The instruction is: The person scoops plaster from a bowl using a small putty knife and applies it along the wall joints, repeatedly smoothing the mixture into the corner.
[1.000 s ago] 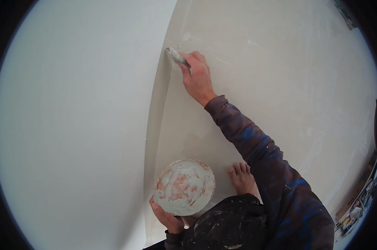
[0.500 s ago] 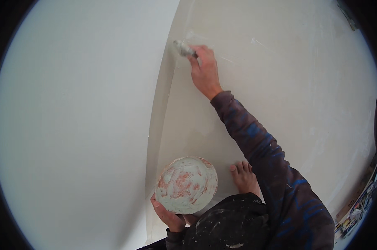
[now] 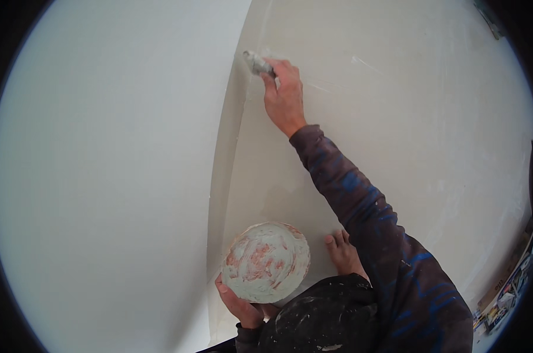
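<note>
Pale floor point(image 3: 431, 129) spreads beneath me. At six o'clock is a round, paste-smeared disc point(image 3: 265, 262), gripped at the rim's eight o'clock by my left hand point(image 3: 240, 309); whatever fingers reach underneath are hidden. It looks stiff and fairly light, though the coating is probably slippery, so rim and underside suit holding best. At twelve, my right hand point(image 3: 286, 94) pinches a small whitened hand tool point(image 3: 257, 63), probably light and rigid, best taken by its darker end; whether it touches anything, I cannot tell. A white wall point(image 3: 107, 176) crowds its nine-o'clock side. My bare foot point(image 3: 344, 256) rests near the disc, between four and five; mixed clutter point(image 3: 503, 310) lies farther out, near four.
</note>
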### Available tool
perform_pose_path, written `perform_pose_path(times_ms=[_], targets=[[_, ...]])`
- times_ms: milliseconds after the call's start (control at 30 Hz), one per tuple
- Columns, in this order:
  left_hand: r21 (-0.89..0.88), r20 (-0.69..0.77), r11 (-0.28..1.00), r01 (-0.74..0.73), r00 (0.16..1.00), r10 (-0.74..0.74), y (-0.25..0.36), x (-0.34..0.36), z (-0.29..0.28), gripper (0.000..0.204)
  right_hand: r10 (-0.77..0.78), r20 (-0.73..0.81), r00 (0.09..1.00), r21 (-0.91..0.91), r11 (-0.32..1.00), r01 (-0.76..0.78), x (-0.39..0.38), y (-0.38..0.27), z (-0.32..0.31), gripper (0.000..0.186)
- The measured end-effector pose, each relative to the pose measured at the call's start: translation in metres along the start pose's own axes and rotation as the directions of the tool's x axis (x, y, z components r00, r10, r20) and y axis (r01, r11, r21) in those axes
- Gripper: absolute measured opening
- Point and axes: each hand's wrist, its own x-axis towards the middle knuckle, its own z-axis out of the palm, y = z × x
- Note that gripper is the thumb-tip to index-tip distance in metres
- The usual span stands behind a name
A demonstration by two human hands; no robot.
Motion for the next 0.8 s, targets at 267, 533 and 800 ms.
perform_pose_path(times_ms=[267,533,800], targets=[[-0.119,0.008,0.992,0.032,0.999,-0.031,0.008,0.0,0.007,0.072,-0.13,-0.016,0.991,-0.037,0.991,0.13,-0.011,-0.008,0.008,0.03],[-0.021,0.013,1.0,0.012,1.0,-0.012,-0.001,-0.002,-0.002,0.071,0.075,-0.061,0.995,-0.015,0.997,-0.076,0.007,-0.015,0.005,0.031],[-0.107,0.049,0.994,0.033,0.998,-0.027,-0.001,0.004,-0.003,0.069,-0.056,0.088,0.995,0.04,0.998,0.052,-0.018,-0.017,0.004,0.032]])
